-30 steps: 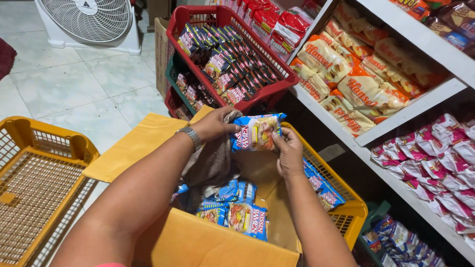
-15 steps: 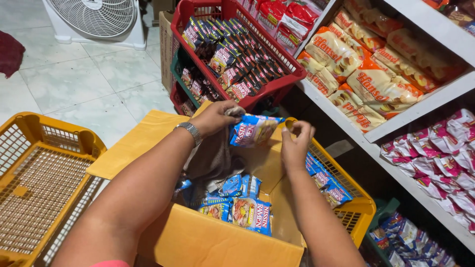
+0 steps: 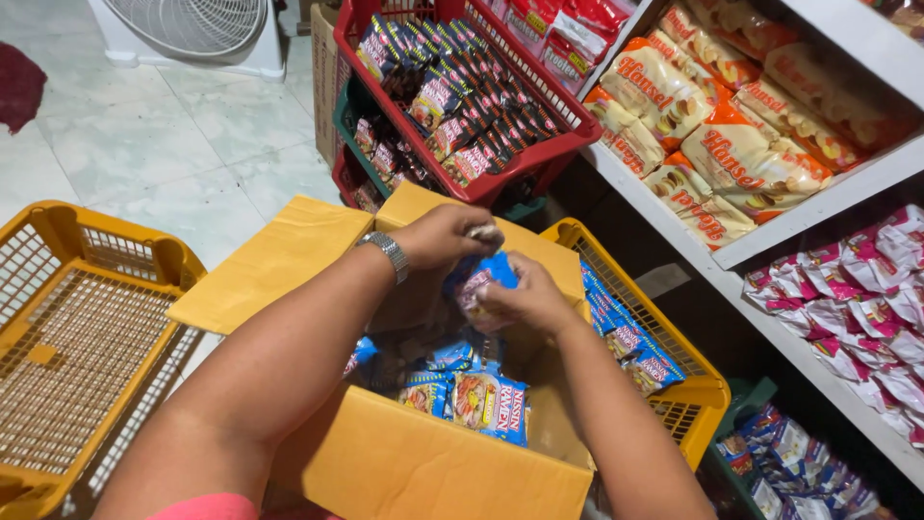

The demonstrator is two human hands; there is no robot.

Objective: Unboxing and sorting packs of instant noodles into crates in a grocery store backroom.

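My left hand (image 3: 445, 237) and my right hand (image 3: 520, 300) both grip a blue snack packet (image 3: 486, 275), bunched up between them, above an open brown cardboard box (image 3: 414, 462). A metal watch sits on my left wrist. Inside the box lie several more blue and orange packets (image 3: 472, 395). The box rests in a yellow plastic basket (image 3: 688, 385), which holds a row of blue packets (image 3: 626, 332) along its right side.
An empty yellow basket (image 3: 87, 327) stands at the left on the tiled floor. A red basket (image 3: 462, 87) of dark packets is stacked behind the box. White shelves (image 3: 828, 202) at the right carry orange and pink packets. A white fan (image 3: 192, 29) stands at the back.
The packet was held stretched out flat between both hands. Now my hands have come together and lowered slightly, and the packet is crumpled between them.
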